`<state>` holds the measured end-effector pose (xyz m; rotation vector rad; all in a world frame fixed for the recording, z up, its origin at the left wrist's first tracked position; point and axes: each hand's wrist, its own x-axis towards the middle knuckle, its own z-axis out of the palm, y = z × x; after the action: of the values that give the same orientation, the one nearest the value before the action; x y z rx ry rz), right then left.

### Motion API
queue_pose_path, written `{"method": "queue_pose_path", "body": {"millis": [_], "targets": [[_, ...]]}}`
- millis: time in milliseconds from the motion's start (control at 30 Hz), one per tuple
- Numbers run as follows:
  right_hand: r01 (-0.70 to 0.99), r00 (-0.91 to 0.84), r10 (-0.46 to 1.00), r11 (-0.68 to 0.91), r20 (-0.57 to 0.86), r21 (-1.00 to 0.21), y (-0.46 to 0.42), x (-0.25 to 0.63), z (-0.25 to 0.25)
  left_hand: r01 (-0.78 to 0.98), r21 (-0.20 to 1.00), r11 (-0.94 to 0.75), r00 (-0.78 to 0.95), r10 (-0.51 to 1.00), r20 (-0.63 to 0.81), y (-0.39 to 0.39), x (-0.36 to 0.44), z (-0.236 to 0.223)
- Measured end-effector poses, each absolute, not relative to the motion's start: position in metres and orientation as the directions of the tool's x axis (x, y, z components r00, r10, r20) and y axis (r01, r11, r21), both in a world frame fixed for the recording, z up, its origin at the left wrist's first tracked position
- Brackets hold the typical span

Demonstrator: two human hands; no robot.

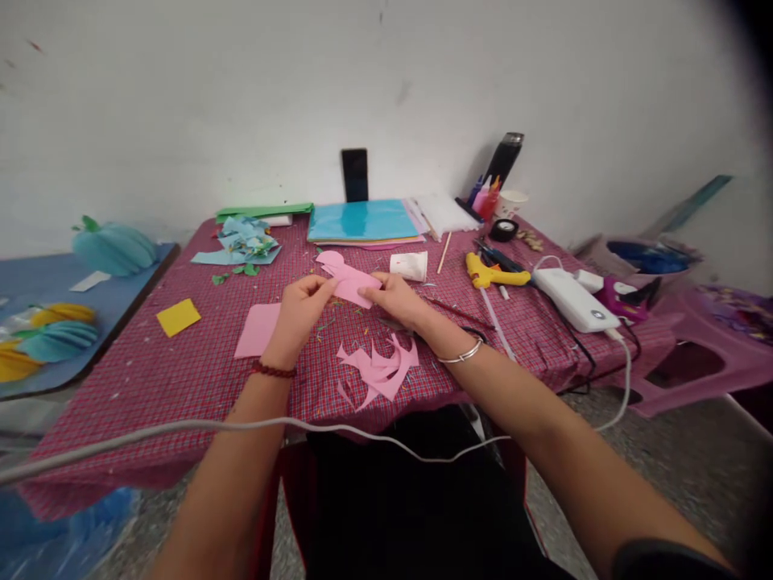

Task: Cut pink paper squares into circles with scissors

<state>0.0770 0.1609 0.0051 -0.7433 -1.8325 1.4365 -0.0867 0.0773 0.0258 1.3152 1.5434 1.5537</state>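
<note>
Between my hands is a piece of pink paper (352, 293), raised a little over the table. My left hand (305, 308) pinches its left edge, and my right hand (395, 298) grips its right side. Just behind it lie pink paper cut-outs (329, 258) with a rounded edge, partly covered by the held piece. Curved pink scraps (379, 369) lie in a loose pile near the table's front edge. Next to my left wrist sits a stack of pink paper squares (256, 330), partly hidden by the hand. A white paper cup (409, 266) lies on its side behind my right hand.
A yellow glue gun (495, 272), a white power bank (573, 300) and a black bottle (505, 161) occupy the right. Coloured sheets (362, 221) and a phone (355, 175) are at the back. Blue scraps (245, 240) and a yellow square (179, 317) lie left. A white cable (241, 424) crosses in front.
</note>
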Motion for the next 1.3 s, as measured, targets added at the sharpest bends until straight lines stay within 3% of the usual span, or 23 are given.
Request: {"method": "queue_pose_path", "body": {"millis": [100, 300, 1300], "targets": [[0.017, -0.615, 0.772, 0.218, 0.162, -0.976, 0.161, 0.077, 0.004, 0.361, 0.913, -0.193, -0.323, 0.892, 0.316, 0.074, -0.084, 0.029], [0.022, -0.618, 0.771, 0.214, 0.155, -0.977, 0.162, 0.078, 0.003, 0.4, 0.904, -0.15, -0.326, 0.899, 0.294, 0.073, -0.082, 0.032], [-0.097, -0.591, 0.77, 0.229, 0.241, -0.969, 0.163, 0.076, 0.004, 0.265, 0.94, -0.212, -0.301, 0.909, 0.29, 0.081, -0.09, 0.017]]}}
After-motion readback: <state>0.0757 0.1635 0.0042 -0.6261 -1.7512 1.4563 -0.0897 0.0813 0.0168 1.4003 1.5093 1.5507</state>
